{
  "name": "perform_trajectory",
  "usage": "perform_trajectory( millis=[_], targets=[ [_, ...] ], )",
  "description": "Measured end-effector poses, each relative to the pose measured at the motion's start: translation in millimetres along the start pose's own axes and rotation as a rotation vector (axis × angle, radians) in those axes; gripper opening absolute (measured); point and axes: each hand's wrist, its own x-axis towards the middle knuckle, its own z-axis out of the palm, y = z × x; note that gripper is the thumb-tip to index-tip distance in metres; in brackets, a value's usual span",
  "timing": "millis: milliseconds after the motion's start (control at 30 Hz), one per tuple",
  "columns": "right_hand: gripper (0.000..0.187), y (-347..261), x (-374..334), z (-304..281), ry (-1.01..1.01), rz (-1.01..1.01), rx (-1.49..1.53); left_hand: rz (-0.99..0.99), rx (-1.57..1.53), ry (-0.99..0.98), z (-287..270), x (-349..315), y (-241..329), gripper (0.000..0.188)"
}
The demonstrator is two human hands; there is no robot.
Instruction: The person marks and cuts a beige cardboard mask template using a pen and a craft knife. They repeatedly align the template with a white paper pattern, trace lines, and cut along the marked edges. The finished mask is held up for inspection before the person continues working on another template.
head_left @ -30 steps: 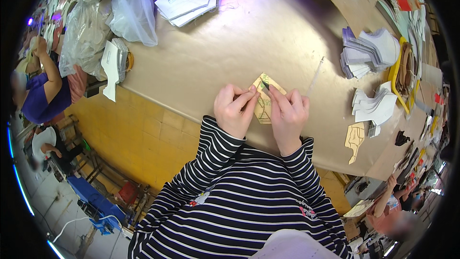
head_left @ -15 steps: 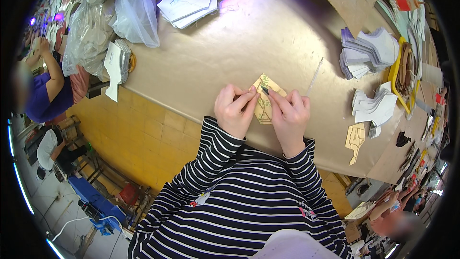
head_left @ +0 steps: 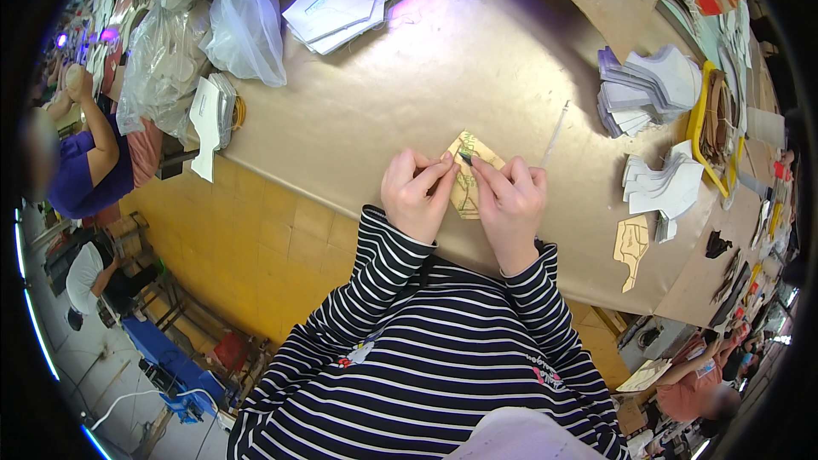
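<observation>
Both hands meet over a yellow patterned piece [head_left: 465, 198] with dark drawn lines, lying on the table near its front edge. My right hand [head_left: 511, 202] is closed in a pinch on a small dark piece [head_left: 465, 158], held above the yellow piece. My left hand [head_left: 413, 192] is also pinched, its fingertips close to the left end of that dark piece. What lies between the left fingertips is too small to make out. To the right of my right hand rests a thin, clear pen-like stick [head_left: 558, 129].
A yellow lined template [head_left: 631, 249] and stacks of white cut pieces [head_left: 660, 185] are at the right. More white shapes [head_left: 345, 4] lie at the back. Plastic bags [head_left: 244, 34] and another stack [head_left: 206, 119] sit at the left. A person in purple [head_left: 85, 162] works beyond.
The whole view has shifted slightly. My hands stay pinched over the yellow piece, with hardly any movement; the dark piece remains in my right fingertips.
</observation>
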Motion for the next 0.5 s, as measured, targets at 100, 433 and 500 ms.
perform_trajectory(
  millis=[100,433,500],
  targets=[
    [0.023,-5.2,-2.9,4.7,0.021,0.043,-0.02,0.006,0.003,0.005,0.3,-0.6,-0.4,0.011],
    [0.025,-1.6,-0.4,0.8,-0.001,0.025,-0.03,0.003,0.011,-0.005,-0.7,-0.1,-0.1,0.011],
    [0.022,-4.6,-1.3,4.8,0.049,0.046,-0.035,-0.002,-0.002,0.0,0.4,-1.3,-1.1,0.01]
  ],
)
